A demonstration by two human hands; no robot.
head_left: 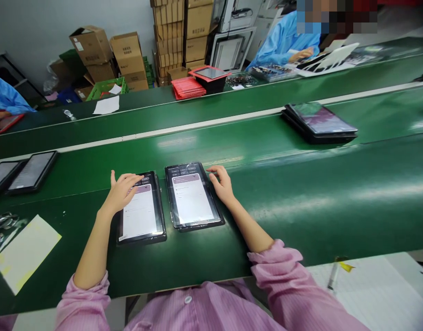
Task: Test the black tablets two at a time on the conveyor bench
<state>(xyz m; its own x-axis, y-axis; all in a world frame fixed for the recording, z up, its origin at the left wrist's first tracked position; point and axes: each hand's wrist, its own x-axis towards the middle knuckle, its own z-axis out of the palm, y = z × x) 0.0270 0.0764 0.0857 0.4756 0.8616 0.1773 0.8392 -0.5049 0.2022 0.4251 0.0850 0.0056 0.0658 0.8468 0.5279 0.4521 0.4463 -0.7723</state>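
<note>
Resting at lower centre of the frame, the left hand lies flat, fingers spread, on the left tablet; the right hand touches the right tablet edge, loosely curled, steadying both lit screens.

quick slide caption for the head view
Left hand resting on the left tablet, right hand touching the edge of the right tablet, both screens lit, on a green belt.

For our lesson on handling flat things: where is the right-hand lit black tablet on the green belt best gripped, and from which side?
Probably by its long right edge, from the right. This black lit tablet lies flat, screen up; the other black lit tablet crowds its left side, while the green belt leaves room on its right, beside the right hand.
</note>
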